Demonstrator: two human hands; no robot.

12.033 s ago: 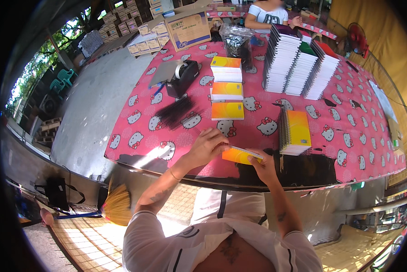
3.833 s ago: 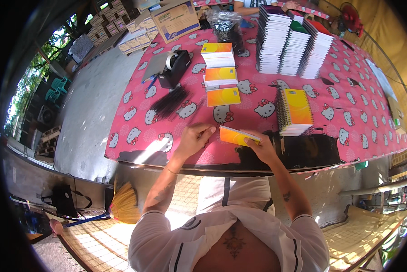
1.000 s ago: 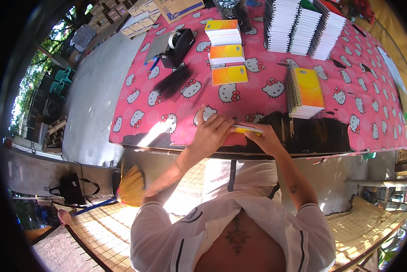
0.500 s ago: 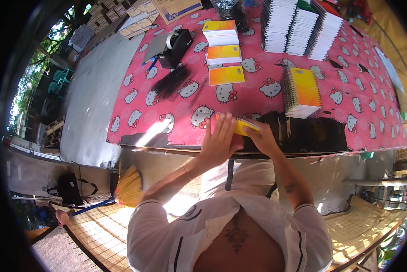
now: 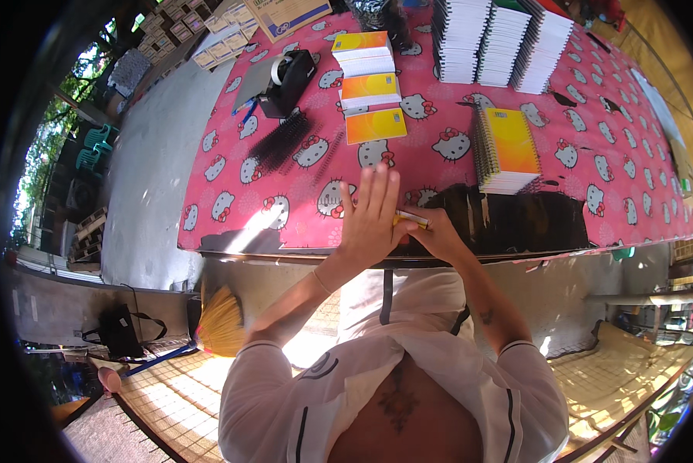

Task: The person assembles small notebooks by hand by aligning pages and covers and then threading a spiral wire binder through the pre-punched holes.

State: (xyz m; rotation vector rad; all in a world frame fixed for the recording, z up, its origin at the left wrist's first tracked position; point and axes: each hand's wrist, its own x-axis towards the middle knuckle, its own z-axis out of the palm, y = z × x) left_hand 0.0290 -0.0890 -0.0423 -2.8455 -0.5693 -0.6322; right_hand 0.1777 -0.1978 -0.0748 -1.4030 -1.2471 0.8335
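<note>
At the table's near edge, my right hand point(image 5: 437, 234) is closed around a small yellow-covered notepad point(image 5: 413, 219), mostly hidden by my hands. My left hand point(image 5: 371, 220) lies against its left side, fingers stretched out and held flat. Beyond my hands are a yellow-orange cover point(image 5: 375, 126) and two stacks of white sheets topped with similar covers, the nearer stack point(image 5: 370, 91) and the farther stack point(image 5: 363, 54). To the right stands a pile of yellow spiral notebooks point(image 5: 510, 147). Black binding coils point(image 5: 280, 143) lie in a heap to the left.
A pink patterned cloth point(image 5: 231, 181) covers the table, with a black worn patch point(image 5: 516, 224) near the front edge. A tape dispenser point(image 5: 289, 86) stands at back left. Tall stacks of spiral notebooks point(image 5: 505, 46) stand at the back. A broom point(image 5: 219, 322) is left below the table.
My left fingers have straightened and point farther up the table. The notepad has turned so that less of its yellow cover shows. My right hand keeps its grip.
</note>
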